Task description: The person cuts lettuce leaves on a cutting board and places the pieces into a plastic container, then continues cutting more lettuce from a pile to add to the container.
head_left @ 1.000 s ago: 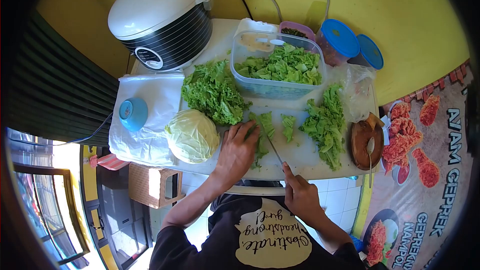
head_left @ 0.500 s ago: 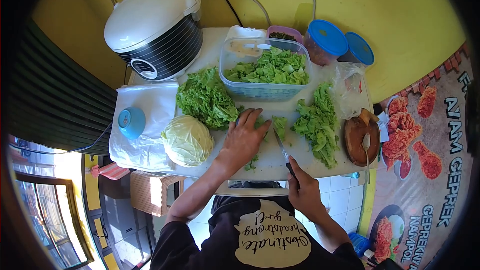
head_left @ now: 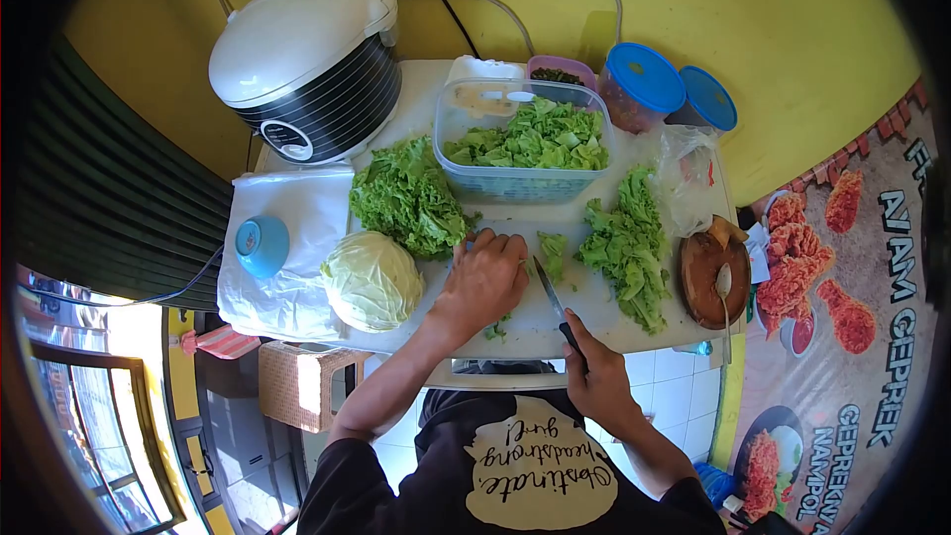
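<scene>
My left hand [head_left: 488, 277] is closed over the board, fingers curled, with bits of green leaf at its edge; whatever lies beneath is mostly hidden. In my right hand [head_left: 597, 369] is a knife [head_left: 551, 293], its blade pointing up and left, just right of my left hand. A small lettuce piece [head_left: 553, 256] lies beside the blade. Left of my left hand sits a lettuce head [head_left: 409, 196], with a pale cabbage [head_left: 371, 280] below it. Loose lettuce leaves [head_left: 630, 256] lie to the right. Cut lettuce [head_left: 540, 136] fills part of a clear container [head_left: 525, 182].
A rice cooker [head_left: 302, 59] stands at the back left, above plastic bags [head_left: 287, 299] and a blue bowl [head_left: 262, 246]. Blue-lidded tubs [head_left: 646, 79] stand at the back right. A brown mortar [head_left: 699, 280] with a spoon [head_left: 724, 282] sits near the right edge.
The fingers of my left hand have drawn in from a spread pose and curled. The knife has shifted slightly left and down with my right hand.
</scene>
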Demonstrator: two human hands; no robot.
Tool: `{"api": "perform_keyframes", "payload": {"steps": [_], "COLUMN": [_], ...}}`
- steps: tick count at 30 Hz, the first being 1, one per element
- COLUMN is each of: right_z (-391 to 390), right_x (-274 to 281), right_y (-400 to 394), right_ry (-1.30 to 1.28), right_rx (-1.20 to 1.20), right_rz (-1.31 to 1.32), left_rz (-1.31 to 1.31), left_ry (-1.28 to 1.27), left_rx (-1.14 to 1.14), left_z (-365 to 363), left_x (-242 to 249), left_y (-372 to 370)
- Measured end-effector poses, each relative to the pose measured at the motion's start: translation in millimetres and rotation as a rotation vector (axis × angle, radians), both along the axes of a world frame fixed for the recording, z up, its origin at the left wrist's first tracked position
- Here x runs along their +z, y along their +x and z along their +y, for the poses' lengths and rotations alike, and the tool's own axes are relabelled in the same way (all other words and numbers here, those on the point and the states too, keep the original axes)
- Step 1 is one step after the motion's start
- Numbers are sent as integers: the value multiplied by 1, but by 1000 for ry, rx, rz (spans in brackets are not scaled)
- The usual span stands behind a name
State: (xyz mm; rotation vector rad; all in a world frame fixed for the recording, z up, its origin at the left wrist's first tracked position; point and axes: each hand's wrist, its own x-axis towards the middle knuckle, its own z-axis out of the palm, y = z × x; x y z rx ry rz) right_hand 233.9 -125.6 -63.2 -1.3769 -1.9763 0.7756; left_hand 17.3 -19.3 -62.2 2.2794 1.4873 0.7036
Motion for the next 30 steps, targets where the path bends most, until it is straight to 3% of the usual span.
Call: {"api": "perform_keyframes", "payload": {"steps": [6,8,11,17,20,30], "right_z": [-3,-2,-1,8,10,9], "right_x": [2,1,7,-6,2,10], "right_y": [2,0,-2,-8,-13,-14], "right_ry": [-42,23,-47,27,-76,-20], "right_rx": [-62,-116,-129,-13,-41,-80], "right_rz": [-28,52,14,-57,-136,-297], "left_rz": [44,-325,-107,-90,-159,-80], "left_ry": [116,-74,55,137,83,81], "left_rx": [18,6,183,182,215,237], "left_z": [7,9,9,2,-1,-7], "left_x": [-6,5,-15,-16,-8,-5], "left_y": [15,22,21,11,9,6]}}
